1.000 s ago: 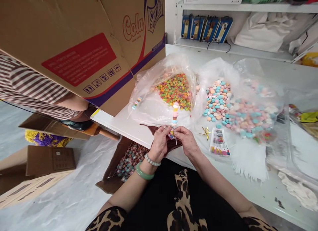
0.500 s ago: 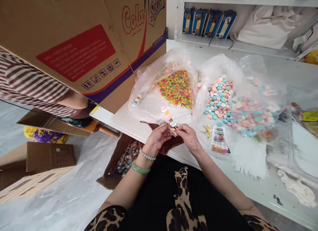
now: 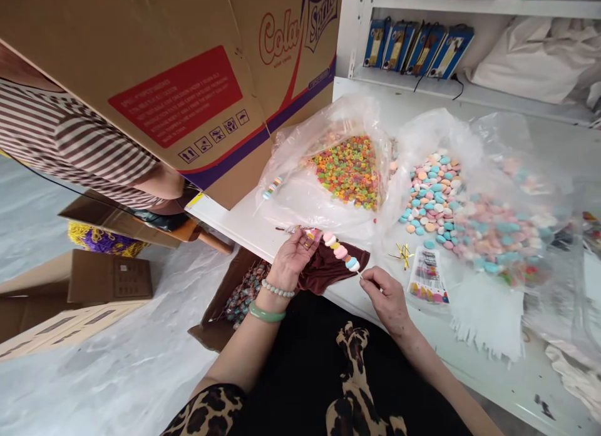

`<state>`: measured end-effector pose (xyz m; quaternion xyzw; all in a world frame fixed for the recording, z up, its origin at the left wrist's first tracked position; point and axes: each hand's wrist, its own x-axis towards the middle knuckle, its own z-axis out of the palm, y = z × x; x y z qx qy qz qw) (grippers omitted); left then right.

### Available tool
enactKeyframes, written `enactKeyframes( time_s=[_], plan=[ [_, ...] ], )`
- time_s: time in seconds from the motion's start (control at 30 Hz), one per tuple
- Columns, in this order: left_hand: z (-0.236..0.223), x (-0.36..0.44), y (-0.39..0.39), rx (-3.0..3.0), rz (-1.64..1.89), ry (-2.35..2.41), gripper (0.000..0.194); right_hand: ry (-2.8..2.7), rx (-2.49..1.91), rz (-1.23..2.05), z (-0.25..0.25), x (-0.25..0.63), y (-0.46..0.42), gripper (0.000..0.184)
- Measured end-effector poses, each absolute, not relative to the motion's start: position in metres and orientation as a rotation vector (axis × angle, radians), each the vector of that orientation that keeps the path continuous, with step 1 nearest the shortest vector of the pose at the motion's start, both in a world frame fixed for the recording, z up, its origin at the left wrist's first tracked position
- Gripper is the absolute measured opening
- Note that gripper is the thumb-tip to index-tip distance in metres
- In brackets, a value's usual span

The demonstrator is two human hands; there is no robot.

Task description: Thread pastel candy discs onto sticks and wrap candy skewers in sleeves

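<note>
My right hand (image 3: 387, 300) pinches the thin white stick of a candy skewer (image 3: 340, 252). Pink, yellow, brown, white and blue candies are threaded along it, slanting up to the left. In my left hand (image 3: 292, 256), the closed fingers grip a small clear printed bag (image 3: 312, 234) by the skewer's upper end; whether the tip is inside it I cannot tell. A dark brown cloth (image 3: 323, 270) lies under both at the table's edge. Close to my right hand are a stack of printed clear bags (image 3: 428, 276) and some gold twist ties (image 3: 402, 254).
Plastic bags of ring candies (image 3: 350, 173) and pastel candies (image 3: 434, 195) spread over the white table (image 3: 218, 218). Another skewer (image 3: 272, 187) lies at left. A large carton (image 3: 188, 60) stands beside the table; a box of wrapped candies (image 3: 244, 295) sits below. A person in a striped shirt (image 3: 89, 136) is behind the carton.
My right hand has moved down and right, drawing apart from my left. The skewer has swung from steep to a flatter slant. The camera view has shifted slightly left.
</note>
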<state>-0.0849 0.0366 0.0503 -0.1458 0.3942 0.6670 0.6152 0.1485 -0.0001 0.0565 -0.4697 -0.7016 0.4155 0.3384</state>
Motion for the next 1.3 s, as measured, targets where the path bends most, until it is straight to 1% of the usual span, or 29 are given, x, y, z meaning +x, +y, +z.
enactKeyframes(
  time_s=[0.13,0.3,0.53,0.73,0.83,0.97,1.13,1.3],
  plan=[
    [0.055,-0.081,0.037,-0.298,1.510,0.906,0.024,-1.896,-1.229,0.977,0.055,0.147,-0.002,0.014],
    [0.055,-0.078,0.036,-0.281,1.538,0.878,0.024,-1.854,-1.249,0.987,0.056,0.145,-0.002,0.014],
    [0.045,-0.078,0.034,-0.158,1.540,0.896,0.015,-1.771,-1.294,0.992,0.056,0.151,-0.002,0.016],
    [0.042,-0.074,0.031,0.042,1.622,0.927,0.007,-1.798,-1.306,0.931,0.051,0.150,-0.003,0.015],
    [0.044,-0.070,0.030,0.139,1.581,0.919,0.011,-1.836,-1.286,0.929,0.046,0.146,-0.003,0.014],
    [0.047,-0.071,0.030,0.029,1.518,0.944,0.014,-1.850,-1.269,0.966,0.041,0.145,-0.003,0.013],
    [0.043,-0.080,0.034,-0.024,1.497,0.994,0.015,-1.857,-1.272,1.033,0.041,0.145,-0.001,0.012],
    [0.034,-0.093,0.033,0.104,1.415,1.060,0.014,-1.837,-1.308,1.033,0.037,0.148,0.000,0.013]
  ],
)
